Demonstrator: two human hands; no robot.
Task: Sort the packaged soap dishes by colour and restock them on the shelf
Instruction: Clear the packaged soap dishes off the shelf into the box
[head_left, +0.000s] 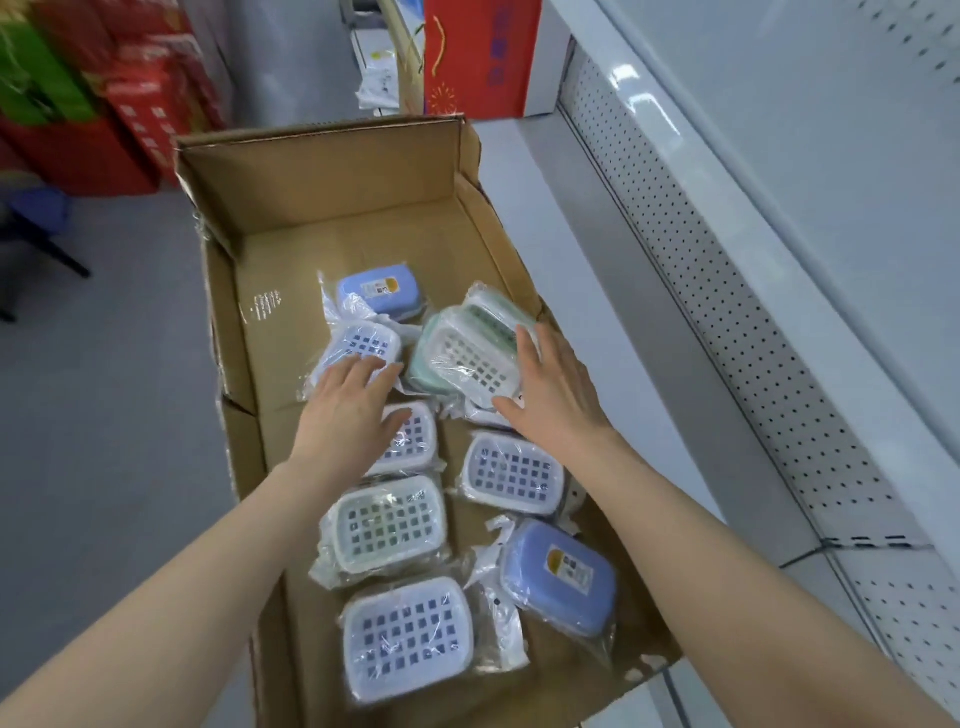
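Box: open brown cardboard carton (332, 208) holds every plastic-wrapped soap dish in view, blue and green mixed
Sorted: little as yet; two pale green slotted dishes (470, 345) lie stacked at the right wall, another green dish (387, 522) sits among the blue ones
Shelf: white perforated metal shelf (727, 332) on the right shows no dishes
Left hand (348, 402): fingers spread flat, resting on a blue wrapped dish (363, 345), gripping nothing
Right hand (553, 387): fingers loose against the green stack, not closed
Left to do: nearly all, I judge
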